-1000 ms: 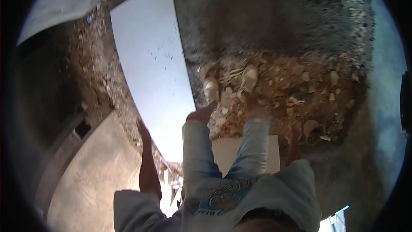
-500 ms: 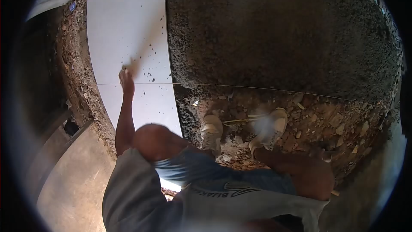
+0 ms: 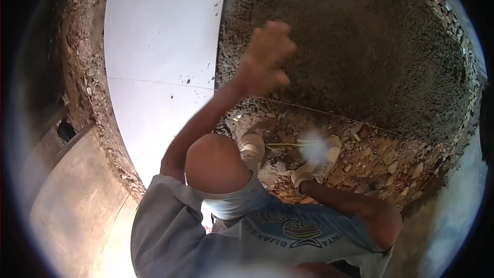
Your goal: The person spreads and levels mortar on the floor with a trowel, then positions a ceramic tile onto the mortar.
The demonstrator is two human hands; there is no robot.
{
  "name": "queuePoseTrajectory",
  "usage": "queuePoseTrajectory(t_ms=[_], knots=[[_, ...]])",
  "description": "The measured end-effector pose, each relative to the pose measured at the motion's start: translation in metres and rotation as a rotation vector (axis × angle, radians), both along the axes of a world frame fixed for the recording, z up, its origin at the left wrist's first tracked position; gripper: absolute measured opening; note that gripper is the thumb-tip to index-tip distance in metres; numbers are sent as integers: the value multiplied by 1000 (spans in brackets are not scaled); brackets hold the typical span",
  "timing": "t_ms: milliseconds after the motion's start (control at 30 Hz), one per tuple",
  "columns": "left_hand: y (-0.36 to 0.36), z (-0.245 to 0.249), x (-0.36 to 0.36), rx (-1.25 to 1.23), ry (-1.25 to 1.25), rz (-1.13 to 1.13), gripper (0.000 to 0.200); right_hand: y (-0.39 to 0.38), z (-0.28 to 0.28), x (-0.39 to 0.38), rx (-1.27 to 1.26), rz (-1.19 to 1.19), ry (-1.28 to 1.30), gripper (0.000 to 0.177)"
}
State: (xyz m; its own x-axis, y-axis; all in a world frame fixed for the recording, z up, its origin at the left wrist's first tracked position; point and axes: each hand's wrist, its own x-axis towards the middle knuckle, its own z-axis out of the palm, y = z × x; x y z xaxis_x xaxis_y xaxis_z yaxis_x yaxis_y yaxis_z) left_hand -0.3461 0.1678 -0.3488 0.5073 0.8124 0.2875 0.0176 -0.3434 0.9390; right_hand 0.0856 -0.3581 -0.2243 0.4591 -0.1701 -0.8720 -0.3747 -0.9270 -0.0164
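Note:
My left hand (image 3: 268,56), blurred by motion, hangs over the dark, crumbly mortar-like bed (image 3: 360,36), just right of the white tile surface (image 3: 159,36). Its thumb stands apart from the loosely bent fingers, and nothing shows in them. Dark crumbs (image 3: 188,81) lie scattered on the tile, mostly near its right edge. A thin string (image 3: 293,105) runs across the bed, and a line continues it over the tile. My right hand is out of view.
My shoes (image 3: 251,146) stand on rubble (image 3: 381,159) in front of the bed. A strip of broken stone and soil (image 3: 92,77) borders the tile on the left. Smooth concrete floor (image 3: 77,190) lies at lower left.
My left hand has moved off the tile, rightward and up, to above the dark bed. Fewer crumbs show on the tile. The view has shifted slightly.

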Motion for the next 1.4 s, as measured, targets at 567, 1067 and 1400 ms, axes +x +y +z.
queuePoseTrajectory(t_ms=[567,1067,1400], knots=[[-33,56,25,462,716,176,65,-27,-1,50,29,-107,-57,46],[47,49,-107,-343,1270,100,71,-15,-4,111,149,-148,-206,45],[31,-7,-128,-169,1268,304,73,289,21,76,783,4,-396,44]])
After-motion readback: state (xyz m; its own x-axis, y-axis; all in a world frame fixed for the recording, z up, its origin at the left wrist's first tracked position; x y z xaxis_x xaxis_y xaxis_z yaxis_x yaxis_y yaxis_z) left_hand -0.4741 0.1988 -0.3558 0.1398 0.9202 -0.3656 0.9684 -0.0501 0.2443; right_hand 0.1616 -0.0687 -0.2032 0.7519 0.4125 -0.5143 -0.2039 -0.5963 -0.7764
